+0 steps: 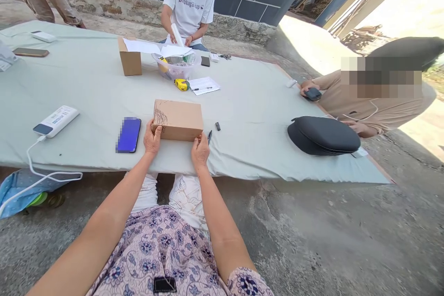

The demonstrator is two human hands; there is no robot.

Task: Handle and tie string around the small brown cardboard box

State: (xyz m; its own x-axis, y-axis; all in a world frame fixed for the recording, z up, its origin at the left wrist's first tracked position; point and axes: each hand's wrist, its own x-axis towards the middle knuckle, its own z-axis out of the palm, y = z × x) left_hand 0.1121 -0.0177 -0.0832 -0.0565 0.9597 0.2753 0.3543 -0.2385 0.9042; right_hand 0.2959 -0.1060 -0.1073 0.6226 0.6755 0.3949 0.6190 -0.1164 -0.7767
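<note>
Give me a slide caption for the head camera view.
Two hands grip a cardboard box at its sides on a cloth-covered table, beside a phone.

Brown box (182,119) bears black scribbles; blue-flowered pink blouse (163,245); pale-green tablecloth (249,101).

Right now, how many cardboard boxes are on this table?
2. The nearer box is between your left hand and right hand. The farther box stands just left of the plastic basin, with paper at its top. I see no others.

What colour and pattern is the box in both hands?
The box is brown with dark curved lines, best in the head view.
</note>
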